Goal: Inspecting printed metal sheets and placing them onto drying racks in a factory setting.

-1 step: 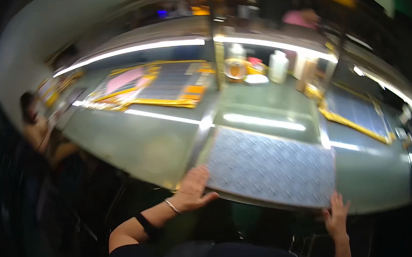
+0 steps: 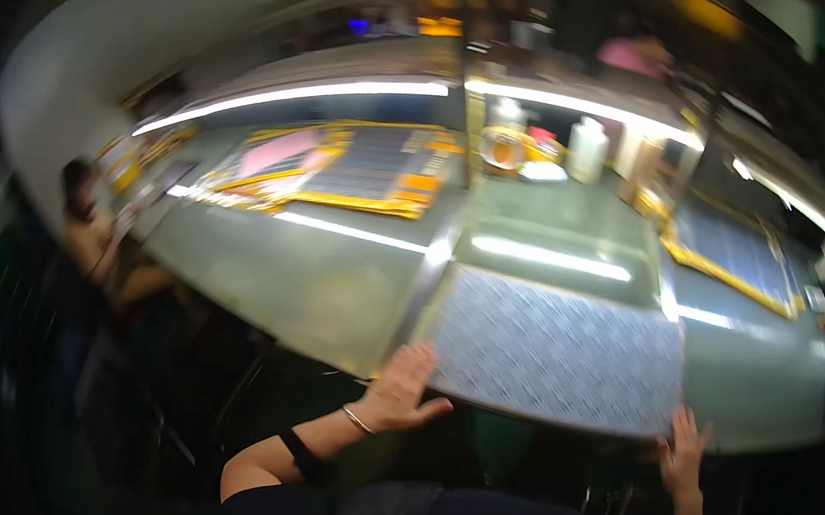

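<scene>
Reckoned from the patterned blue-grey sheet, a yellow-edged dark panel (image 2: pixel 389 174) lies toward ten to eleven o'clock. The left hand (image 2: pixel 398 390), near nine, has straight fingers, thumb apart, gripping nothing. The sheet (image 2: pixel 553 353) lies on the glossy table (image 2: pixel 286 296), along its near edge. The right hand (image 2: pixel 684 450), between four and five, has fingers spread at the corner; contact is unclear. The step looks like squaring or steadying the sheet; shifting it would call for even pressure from both sides.
</scene>
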A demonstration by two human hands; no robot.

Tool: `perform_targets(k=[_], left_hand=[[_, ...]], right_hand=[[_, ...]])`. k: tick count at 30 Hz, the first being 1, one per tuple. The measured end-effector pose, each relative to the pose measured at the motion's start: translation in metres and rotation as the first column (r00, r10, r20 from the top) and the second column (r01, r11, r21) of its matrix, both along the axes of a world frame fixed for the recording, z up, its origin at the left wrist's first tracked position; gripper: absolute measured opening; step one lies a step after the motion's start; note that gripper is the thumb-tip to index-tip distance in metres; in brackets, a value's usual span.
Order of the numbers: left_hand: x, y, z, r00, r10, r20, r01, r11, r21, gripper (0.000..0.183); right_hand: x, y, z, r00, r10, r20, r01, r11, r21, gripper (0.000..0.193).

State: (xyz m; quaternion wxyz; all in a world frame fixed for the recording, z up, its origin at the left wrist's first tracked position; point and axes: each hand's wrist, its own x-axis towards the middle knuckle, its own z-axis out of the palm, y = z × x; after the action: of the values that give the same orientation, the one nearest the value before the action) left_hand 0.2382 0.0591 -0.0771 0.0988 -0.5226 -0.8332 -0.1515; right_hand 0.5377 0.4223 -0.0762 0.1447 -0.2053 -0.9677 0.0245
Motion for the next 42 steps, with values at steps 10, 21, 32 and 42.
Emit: perform_targets(k=[10,21,32,42], left_hand=[[0.062,-0.061,-0.059,-0.023,-0.069,0.997,-0.657,0.753,0.037,0.061],[0.034,-0.062,0.006,-0.217,-0.683,0.697,-0.475,0.698,0.535,0.030],[-0.048,-0.085,0.151,0.586,-0.638,0.499,-0.684,-0.060,0.727,0.022],[-0.214,0.098,0.382,0.602,-0.798,0.035,-0.286,-0.175,0.942,0.019]], right_hand=[[0.009,0.012,0.007,0.967,-0.168,-0.190,0.103,0.945,-0.312,0.018],[0.019,0.094,-0.025,0.603,-0.455,-0.656,0.321,0.891,-0.322,0.022],[0.013,0.043,0.031,0.624,-0.529,-0.575,0.298,0.841,-0.451,0.028],[0.075,0.038,0.012,0.491,-0.647,-0.583,0.440,0.762,-0.476,0.023]])
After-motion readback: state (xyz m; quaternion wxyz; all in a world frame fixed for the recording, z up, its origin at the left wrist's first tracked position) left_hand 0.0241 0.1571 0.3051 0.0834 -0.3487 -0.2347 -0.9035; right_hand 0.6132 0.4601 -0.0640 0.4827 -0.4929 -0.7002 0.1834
